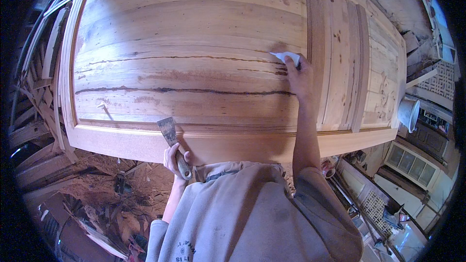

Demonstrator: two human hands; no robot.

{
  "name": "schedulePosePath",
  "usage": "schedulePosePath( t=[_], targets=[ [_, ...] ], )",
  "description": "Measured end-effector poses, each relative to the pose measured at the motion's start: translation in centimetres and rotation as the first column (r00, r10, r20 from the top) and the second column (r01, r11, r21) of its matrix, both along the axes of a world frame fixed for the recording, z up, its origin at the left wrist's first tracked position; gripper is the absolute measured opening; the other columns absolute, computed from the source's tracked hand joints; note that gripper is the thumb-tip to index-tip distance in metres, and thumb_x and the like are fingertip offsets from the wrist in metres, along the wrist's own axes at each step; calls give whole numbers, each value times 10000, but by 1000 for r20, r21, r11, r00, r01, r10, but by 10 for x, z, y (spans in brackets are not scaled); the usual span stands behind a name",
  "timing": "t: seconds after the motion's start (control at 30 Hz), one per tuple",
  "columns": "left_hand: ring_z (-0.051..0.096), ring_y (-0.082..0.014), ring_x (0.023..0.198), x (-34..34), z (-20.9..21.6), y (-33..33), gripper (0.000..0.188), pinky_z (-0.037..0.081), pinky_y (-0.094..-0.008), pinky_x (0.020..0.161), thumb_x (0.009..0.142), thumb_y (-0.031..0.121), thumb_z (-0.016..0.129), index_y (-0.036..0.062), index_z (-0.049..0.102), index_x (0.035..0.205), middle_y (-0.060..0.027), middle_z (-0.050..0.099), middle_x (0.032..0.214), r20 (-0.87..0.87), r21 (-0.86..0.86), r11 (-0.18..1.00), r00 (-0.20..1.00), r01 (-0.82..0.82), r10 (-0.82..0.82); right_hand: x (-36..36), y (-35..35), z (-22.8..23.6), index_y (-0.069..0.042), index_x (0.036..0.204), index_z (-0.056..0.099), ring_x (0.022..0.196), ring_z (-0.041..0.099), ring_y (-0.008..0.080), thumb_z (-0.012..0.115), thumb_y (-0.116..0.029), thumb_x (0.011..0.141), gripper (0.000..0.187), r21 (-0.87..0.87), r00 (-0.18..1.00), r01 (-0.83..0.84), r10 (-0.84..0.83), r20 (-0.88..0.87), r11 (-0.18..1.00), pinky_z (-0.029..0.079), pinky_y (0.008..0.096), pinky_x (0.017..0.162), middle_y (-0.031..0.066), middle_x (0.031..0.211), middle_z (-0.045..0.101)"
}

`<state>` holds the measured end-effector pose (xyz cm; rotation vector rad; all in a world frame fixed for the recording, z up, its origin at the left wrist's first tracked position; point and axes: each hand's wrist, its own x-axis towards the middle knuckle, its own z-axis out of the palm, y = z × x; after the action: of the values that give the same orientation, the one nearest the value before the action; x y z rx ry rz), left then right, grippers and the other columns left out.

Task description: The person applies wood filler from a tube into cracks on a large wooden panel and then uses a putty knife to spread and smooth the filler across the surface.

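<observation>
A large panelled wooden door [204, 34] lies flat in front of me, with long cracks running across its planks. The nearest crack [194, 90] is dark along its length; a thinner brownish one [184, 58] lies farther off. My right hand [300, 80] reaches over the door and grips a small white squeeze bottle [295, 58]. The bottle's pointed nozzle is directed left, close to the right end of the thin crack; whether it touches the wood I cannot tell. By the door's near edge, my left hand [174, 159] is closed round a putty knife [168, 130], its blade pointing away from me.
A small pale object [101, 105] sits on the door's left part. Stacked wood offcuts [41, 87] crowd the left side, and sawdust and scraps [107, 179] cover the floor. A white bucket [409, 115] stands beyond the door's right end, near a paned frame [412, 165].
</observation>
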<state>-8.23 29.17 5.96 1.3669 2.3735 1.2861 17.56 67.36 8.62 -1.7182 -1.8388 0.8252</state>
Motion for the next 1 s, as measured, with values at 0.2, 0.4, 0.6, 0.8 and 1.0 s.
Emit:
schedulePosePath(
  t=[0.2,0.4,0.6,0.8,1.0],
  targets=[
    [591,-283,671,0,3,1,425,469,-369,596,912,382,682,12,613,1109,-139,623,834,-3,4,1000,1000,3,-3,1,0,27,-10,1074,676,753,620,183,632,-294,953,312,-163,999,6,-15,-49,987,492,317,686,95,860,676],
    [589,-287,669,1,5,4,422,469,-370,596,911,378,681,12,611,1111,-141,617,831,-3,-2,1000,1000,6,-6,1,0,22,-10,1070,675,804,666,217,628,-302,955,317,-129,997,-47,39,-64,990,521,344,749,133,907,714],
    [595,-291,677,1,2,-1,425,470,-372,596,911,379,679,12,609,1113,-147,629,854,5,-10,1000,1000,7,-6,-18,-3,12,-25,1016,692,643,499,52,645,-235,954,224,-42,987,-74,67,-147,996,414,245,558,-22,748,604],
    [601,-294,688,1,2,-1,427,474,-378,609,908,381,680,13,609,1112,-149,635,870,2,-9,1000,1000,6,-6,-33,-7,5,-26,980,684,643,457,43,645,-211,958,190,-61,965,-98,80,-249,993,385,233,573,-52,719,548],
    [598,-296,684,0,7,5,423,472,-384,607,904,376,684,16,610,1113,-145,635,864,-27,31,999,999,26,-25,-40,-7,-5,-17,970,685,646,444,40,657,-195,950,181,-32,960,-118,106,-258,992,371,233,572,-57,716,541]
  ],
)
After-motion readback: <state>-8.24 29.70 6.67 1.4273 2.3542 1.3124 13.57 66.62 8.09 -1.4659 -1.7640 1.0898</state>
